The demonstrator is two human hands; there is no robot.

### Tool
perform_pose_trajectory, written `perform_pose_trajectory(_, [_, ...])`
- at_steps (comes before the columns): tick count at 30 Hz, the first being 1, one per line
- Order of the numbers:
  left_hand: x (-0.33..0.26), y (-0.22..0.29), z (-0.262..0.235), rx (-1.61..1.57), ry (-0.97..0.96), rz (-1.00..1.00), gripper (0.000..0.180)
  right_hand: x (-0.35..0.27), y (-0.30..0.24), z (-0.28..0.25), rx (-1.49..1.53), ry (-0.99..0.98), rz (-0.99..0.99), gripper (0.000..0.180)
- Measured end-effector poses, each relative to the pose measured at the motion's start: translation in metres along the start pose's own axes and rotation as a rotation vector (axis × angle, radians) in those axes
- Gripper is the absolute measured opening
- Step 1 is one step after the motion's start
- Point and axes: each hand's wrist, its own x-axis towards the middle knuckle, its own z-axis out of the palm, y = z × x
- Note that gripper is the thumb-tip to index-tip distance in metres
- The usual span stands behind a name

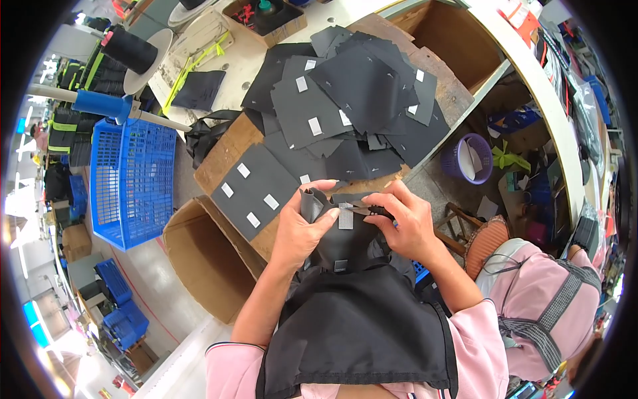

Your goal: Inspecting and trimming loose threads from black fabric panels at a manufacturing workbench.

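Close in front of my body, my left hand (pixel 299 233) pinches a folded black fabric piece (pixel 330 244) near its upper edge. A pale rectangular patch (pixel 346 219) is on that fabric, beside my left thumb. My right hand (pixel 407 223) is closed on a small cutting tool, apparently thread snips (pixel 361 210), with metal blades and a dark handle. The blades lie across the top of the patch. Just beyond my left hand, a flat black panel (pixel 256 189) with several white patches rests on a brown board.
A heap of black fabric pieces (pixel 365 86) covers the far table. An open cardboard box (pixel 206 259) and a blue plastic crate (pixel 133 186) stand to the left. At right are a purple basket (pixel 467 158) and a co-worker in a pink top (pixel 551 306). A thread cone (pixel 129 50) stands far left.
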Motion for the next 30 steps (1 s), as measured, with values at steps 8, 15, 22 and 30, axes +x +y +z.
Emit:
perform_pose_trajectory(8, [-0.001,0.005,0.001,0.035,-0.004,-0.010,0.034,0.000,0.006,-0.009,-0.157,-0.035,-0.227,0.031])
perform_pose_trajectory(15, [0.000,0.005,0.002,0.055,0.000,-0.046,0.035,0.001,0.005,-0.007,-0.116,0.015,-0.133,0.029])
perform_pose_trajectory(22, [0.000,0.005,0.000,0.088,-0.008,-0.012,0.036,0.006,0.005,-0.009,-0.098,-0.044,-0.155,0.030])
perform_pose_trajectory(30, [0.000,0.004,0.000,0.149,-0.029,0.004,0.036,0.015,0.007,-0.016,-0.089,-0.079,-0.204,0.031])
